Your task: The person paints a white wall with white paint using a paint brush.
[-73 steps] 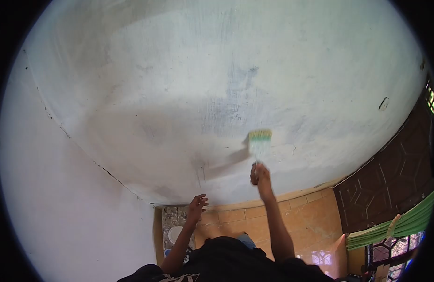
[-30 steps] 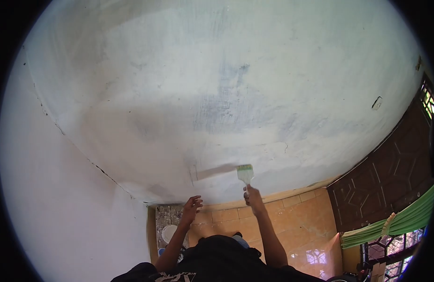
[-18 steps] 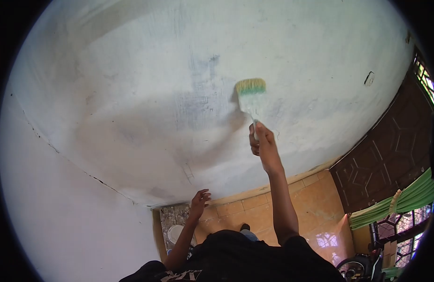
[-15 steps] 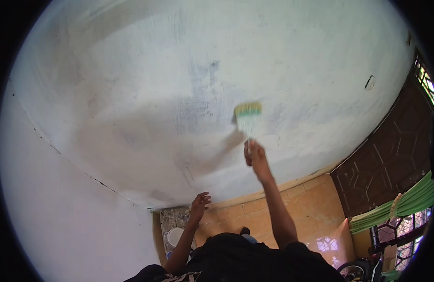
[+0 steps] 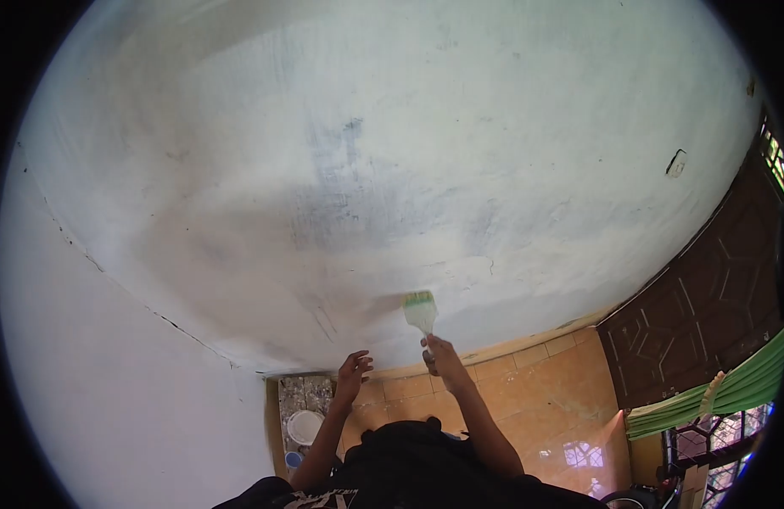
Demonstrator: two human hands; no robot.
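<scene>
A wide paintbrush (image 5: 420,312) with a pale handle points bristles-up, its tip near or against the lower part of the wall (image 5: 528,153). My right hand (image 5: 443,356) is wrapped round its handle. The wall is whitish, with bluish-grey patches and fine scratches to the left of the brush. To the left of my right hand, my left hand (image 5: 354,371) hangs in front of the wall's base, fingers apart and slightly curled, holding nothing.
Below my left arm, a white bucket (image 5: 305,427) and a small blue container (image 5: 293,459) stand on paint-spattered tiles. Orange floor tiles (image 5: 528,390) run along the wall. At right are a dark panelled door (image 5: 697,288), a green curtain (image 5: 731,382) and a wall switch or socket (image 5: 676,163).
My right hand has brought the paintbrush down the wall and somewhat to the left. My left hand has barely moved. The camera view has shifted slightly.
</scene>
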